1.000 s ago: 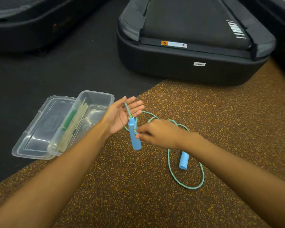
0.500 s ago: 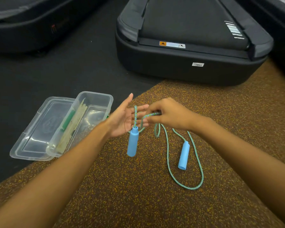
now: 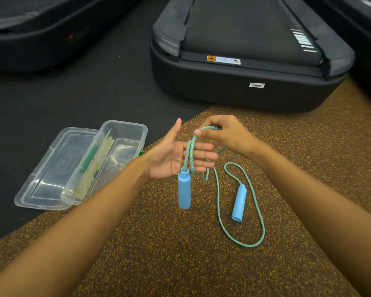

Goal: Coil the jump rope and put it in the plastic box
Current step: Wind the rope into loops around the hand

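Note:
The jump rope has a teal braided cord (image 3: 240, 232) and two light blue handles. My left hand (image 3: 176, 155) is held flat, palm up, fingers straight, with two strands of cord lying across the fingers. One blue handle (image 3: 184, 190) hangs below that hand. My right hand (image 3: 227, 133) pinches the cord just above the left fingers. The other blue handle (image 3: 238, 203) lies on the speckled floor inside a loose loop of cord. The clear plastic box (image 3: 124, 127) sits to the left with its lid (image 3: 49, 183) folded open.
A black treadmill (image 3: 251, 61) stands just beyond my hands, another dark machine (image 3: 41, 33) at the far left. Inside the box lie a green stick and pale flat pieces (image 3: 94, 166). The floor is brown speckled rubber (image 3: 180, 264) beside a black mat (image 3: 30, 108).
My right hand has lifted the cord up and over the left fingers, laying a second strand across them. The hanging handle has shifted slightly. More cord has come off the floor.

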A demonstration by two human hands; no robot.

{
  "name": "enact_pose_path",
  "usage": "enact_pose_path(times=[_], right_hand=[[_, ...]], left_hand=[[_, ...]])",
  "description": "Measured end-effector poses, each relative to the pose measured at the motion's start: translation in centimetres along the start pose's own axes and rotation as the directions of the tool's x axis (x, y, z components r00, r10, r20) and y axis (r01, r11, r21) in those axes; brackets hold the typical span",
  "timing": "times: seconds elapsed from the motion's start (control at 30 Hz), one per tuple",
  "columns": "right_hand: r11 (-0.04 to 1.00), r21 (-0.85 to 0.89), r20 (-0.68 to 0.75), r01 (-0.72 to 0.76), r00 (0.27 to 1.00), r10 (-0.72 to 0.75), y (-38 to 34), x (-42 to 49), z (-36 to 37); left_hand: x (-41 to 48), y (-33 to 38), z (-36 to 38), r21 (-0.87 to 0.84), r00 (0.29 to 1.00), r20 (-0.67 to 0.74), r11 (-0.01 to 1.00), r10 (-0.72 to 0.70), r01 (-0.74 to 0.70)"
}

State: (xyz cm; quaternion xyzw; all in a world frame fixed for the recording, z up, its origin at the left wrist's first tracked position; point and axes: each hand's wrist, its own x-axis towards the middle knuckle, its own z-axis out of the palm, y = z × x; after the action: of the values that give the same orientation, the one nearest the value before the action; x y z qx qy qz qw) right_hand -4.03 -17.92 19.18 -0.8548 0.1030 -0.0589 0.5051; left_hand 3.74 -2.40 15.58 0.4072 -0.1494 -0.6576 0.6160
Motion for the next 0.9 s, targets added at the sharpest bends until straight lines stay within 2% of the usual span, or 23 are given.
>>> enact_pose_path(times=[0.2,0.4,0.6,0.77,0.9], right_hand=[[0.995,0.086,-0.016,-0.046,0.999,0.048,1.3,-0.3,1.1],[0.996,0.007,0.045,-0.089,0.995,0.089,2.3,-0.9,2.1],[0.978,0.064,0.242,-0.2,0.954,0.179,3.3,-1.4,3.6],[0.971,0.03,0.385,-0.238,0.899,0.208,3.0,-2.1,4.7],[0.98,-0.127,0.422,-0.155,0.886,0.194,2.4,-2.3,5.0]], left_hand=[[-0.2,0.3,-0.2,-0.052,1.0,0.002,0.998,0.028,-0.028],[-0.3,0.9,-1.0,-0.166,0.976,-0.12,0.965,0.183,-0.202],[-0.6,1.3,-1.7,-0.25,0.943,-0.171,0.913,0.286,-0.323],[-0.9,1.3,-2.4,-0.26,0.933,-0.216,0.904,0.288,-0.339],[-0.9,1.0,-2.5,-0.238,0.925,-0.255,0.909,0.281,-0.342]])
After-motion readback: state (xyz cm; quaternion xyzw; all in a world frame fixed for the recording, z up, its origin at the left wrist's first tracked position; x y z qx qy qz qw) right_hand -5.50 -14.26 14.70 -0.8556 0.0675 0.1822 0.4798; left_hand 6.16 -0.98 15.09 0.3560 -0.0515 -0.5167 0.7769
